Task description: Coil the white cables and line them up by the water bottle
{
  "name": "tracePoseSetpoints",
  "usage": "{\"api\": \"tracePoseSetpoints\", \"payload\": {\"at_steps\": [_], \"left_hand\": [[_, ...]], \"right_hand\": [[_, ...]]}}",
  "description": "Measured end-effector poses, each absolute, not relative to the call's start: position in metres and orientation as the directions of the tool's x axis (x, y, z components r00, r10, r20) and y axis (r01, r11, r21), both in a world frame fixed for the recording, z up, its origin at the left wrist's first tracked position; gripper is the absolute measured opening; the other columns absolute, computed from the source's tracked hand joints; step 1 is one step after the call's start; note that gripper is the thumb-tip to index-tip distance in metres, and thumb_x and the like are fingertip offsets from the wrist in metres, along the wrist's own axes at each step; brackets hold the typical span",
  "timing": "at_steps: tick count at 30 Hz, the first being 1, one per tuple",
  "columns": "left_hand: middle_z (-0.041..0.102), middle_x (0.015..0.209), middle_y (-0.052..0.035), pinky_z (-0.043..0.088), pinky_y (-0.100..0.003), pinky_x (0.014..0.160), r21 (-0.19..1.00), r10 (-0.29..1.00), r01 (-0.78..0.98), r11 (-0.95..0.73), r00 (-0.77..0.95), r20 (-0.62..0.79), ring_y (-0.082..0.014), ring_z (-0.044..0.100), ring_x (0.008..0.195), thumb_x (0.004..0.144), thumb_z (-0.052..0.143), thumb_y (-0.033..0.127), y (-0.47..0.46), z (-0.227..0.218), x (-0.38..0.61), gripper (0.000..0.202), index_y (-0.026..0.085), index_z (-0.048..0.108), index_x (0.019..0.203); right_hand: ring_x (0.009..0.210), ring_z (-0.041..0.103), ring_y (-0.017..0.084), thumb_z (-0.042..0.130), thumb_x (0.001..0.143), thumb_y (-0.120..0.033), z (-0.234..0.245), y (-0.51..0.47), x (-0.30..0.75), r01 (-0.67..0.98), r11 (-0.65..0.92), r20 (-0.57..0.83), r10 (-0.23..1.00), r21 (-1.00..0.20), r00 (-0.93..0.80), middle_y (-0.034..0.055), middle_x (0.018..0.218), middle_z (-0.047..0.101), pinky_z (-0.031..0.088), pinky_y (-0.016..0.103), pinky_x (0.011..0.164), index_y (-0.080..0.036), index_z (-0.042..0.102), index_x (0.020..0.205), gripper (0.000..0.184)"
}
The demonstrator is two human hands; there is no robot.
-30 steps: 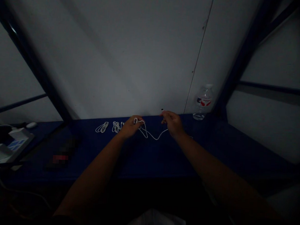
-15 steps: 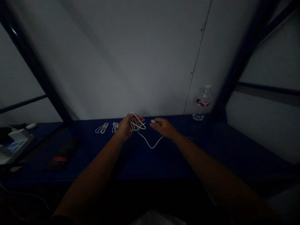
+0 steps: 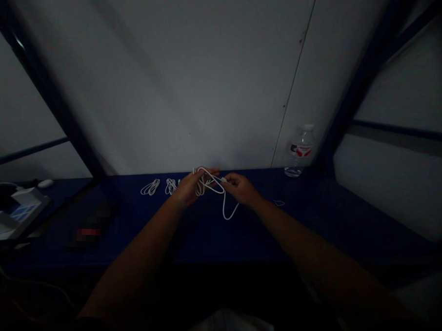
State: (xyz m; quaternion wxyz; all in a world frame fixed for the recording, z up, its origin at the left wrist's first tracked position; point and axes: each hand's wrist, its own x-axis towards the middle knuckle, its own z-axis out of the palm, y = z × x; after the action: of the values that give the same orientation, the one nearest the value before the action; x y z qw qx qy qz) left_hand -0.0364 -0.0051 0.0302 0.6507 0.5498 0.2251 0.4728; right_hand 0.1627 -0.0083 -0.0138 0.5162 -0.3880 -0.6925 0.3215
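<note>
The **left hand** is curled around several gathered loops of a thin **white cable**, its fingers closed over the strands and its wrist toward the person. The **right hand** is just beside it, with its fingers drawn together in a pinch at a small **white plug** on the cable. The dim light and the small size of the plug make the exact finger contact hard to read.

The cable spans the short gap between the two hands, its bundle lying roughly side to side. Its upper strands run from the left hand's fingers across to the right hand's pinch, and the plug's tip seems to point left, toward the left hand. One long, narrow loop drops from the strands between the hands, toward the person, with its bottom bend below the right hand. I can't tell whether that bend touches the dark blue **tabletop** under it.

Left of the left hand, two **coiled white cables** lie side by side on the tabletop, the nearer one almost at the wrist. Right of the right hand, well apart from it, a small **white cable end** lies on the surface. Farther right, a clear **plastic water bottle** with a red-and-white label stands upright against the **white wall**.
</note>
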Motion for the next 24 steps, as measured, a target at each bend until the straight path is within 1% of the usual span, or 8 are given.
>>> {"api": "tracePoseSetpoints", "payload": {"at_steps": [5, 7, 10, 12, 16, 19, 21, 24], "left_hand": [[0.067, 0.108, -0.0146, 0.054, -0.041, 0.076, 0.986, 0.866, -0.149, 0.069, 0.500, 0.015, -0.0224, 0.069, 0.083, 0.087, 0.061, 0.045, 0.001, 0.025, -0.045, 0.034, 0.017, 0.056, 0.105], [0.069, 0.089, -0.0105, 0.052, -0.034, 0.064, 0.998, 0.863, -0.043, 0.051, 0.505, -0.022, -0.0173, 0.065, 0.066, 0.086, 0.061, 0.046, 0.002, 0.025, -0.047, 0.035, 0.017, 0.058, 0.104], [0.063, 0.069, -0.0035, 0.040, -0.024, 0.050, 0.997, 0.876, 0.082, -0.011, 0.482, -0.030, -0.0107, 0.051, 0.051, 0.084, 0.063, 0.045, 0.002, 0.025, -0.049, 0.033, 0.018, 0.064, 0.102], [0.062, 0.070, -0.0026, 0.035, -0.022, 0.048, 0.992, 0.861, 0.121, -0.044, 0.508, -0.024, -0.0100, 0.049, 0.052, 0.083, 0.064, 0.044, 0.002, 0.026, -0.050, 0.034, 0.020, 0.066, 0.106], [0.068, 0.090, -0.0060, 0.035, -0.022, 0.051, 0.984, 0.805, 0.148, -0.097, 0.593, -0.010, -0.0107, 0.052, 0.060, 0.081, 0.065, 0.042, 0.001, 0.024, -0.049, 0.037, 0.022, 0.066, 0.112], [0.069, 0.102, -0.0094, 0.035, -0.023, 0.051, 0.981, 0.851, 0.167, -0.101, 0.526, -0.002, -0.0119, 0.053, 0.062, 0.083, 0.061, 0.047, 0.006, 0.020, -0.048, 0.037, 0.020, 0.067, 0.108], [0.069, 0.099, -0.0102, 0.033, -0.023, 0.049, 0.980, 0.902, 0.183, -0.078, 0.432, -0.009, -0.0121, 0.052, 0.060, 0.082, 0.060, 0.049, 0.010, 0.018, -0.048, 0.038, 0.018, 0.068, 0.103], [0.066, 0.078, -0.0061, 0.030, -0.023, 0.047, 0.972, 0.943, 0.217, -0.089, 0.332, 0.012, -0.0110, 0.047, 0.053, 0.078, 0.065, 0.048, 0.014, 0.019, -0.050, 0.035, 0.017, 0.068, 0.093]], "right_hand": [[0.064, 0.055, 0.012, 0.071, 0.072, -0.048, -0.005, 0.002, 0.191, 0.200, 0.496, 0.507, 0.862, -0.845, 0.004, 0.0000, 0.074, 0.063, 0.043, 0.024, 0.059, -0.019, 0.066, 0.083, 0.032], [0.057, 0.051, 0.010, 0.072, 0.071, -0.050, -0.004, 0.003, 0.199, 0.189, 0.465, 0.486, 0.870, -0.865, 0.083, -0.0007, 0.071, 0.061, 0.041, 0.023, 0.053, -0.019, 0.066, 0.084, 0.034], [0.045, 0.042, 0.007, 0.073, 0.069, -0.052, -0.003, 0.002, 0.204, 0.173, 0.372, 0.395, 0.910, -0.912, 0.125, -0.0026, 0.065, 0.058, 0.034, 0.022, 0.041, -0.019, 0.067, 0.087, 0.038], [0.040, 0.038, 0.006, 0.074, 0.068, -0.052, -0.003, 0.001, 0.203, 0.135, 0.327, 0.343, 0.932, -0.935, 0.117, -0.0043, 0.061, 0.055, 0.030, 0.021, 0.036, -0.019, 0.067, 0.087, 0.038], [0.037, 0.033, 0.005, 0.075, 0.068, -0.049, 0.000, -0.001, 0.202, -0.023, 0.338, 0.334, 0.937, -0.941, 0.105, -0.0075, 0.055, 0.047, 0.029, 0.020, 0.032, -0.020, 0.063, 0.083, 0.035], [0.037, 0.032, 0.004, 0.077, 0.066, -0.046, 0.006, -0.003, 0.204, -0.107, 0.370, 0.351, 0.922, -0.923, 0.164, -0.0071, 0.058, 0.049, 0.026, 0.020, 0.032, -0.020, 0.061, 0.082, 0.035], [0.037, 0.030, 0.004, 0.078, 0.064, -0.044, 0.009, -0.004, 0.206, -0.154, 0.383, 0.348, 0.913, -0.911, 0.213, -0.0072, 0.059, 0.050, 0.023, 0.019, 0.031, -0.020, 0.059, 0.081, 0.035], [0.037, 0.027, 0.003, 0.078, 0.063, -0.043, 0.012, -0.005, 0.208, -0.212, 0.383, 0.329, 0.911, -0.899, 0.248, -0.0080, 0.057, 0.049, 0.019, 0.020, 0.032, -0.021, 0.057, 0.080, 0.035]]}}
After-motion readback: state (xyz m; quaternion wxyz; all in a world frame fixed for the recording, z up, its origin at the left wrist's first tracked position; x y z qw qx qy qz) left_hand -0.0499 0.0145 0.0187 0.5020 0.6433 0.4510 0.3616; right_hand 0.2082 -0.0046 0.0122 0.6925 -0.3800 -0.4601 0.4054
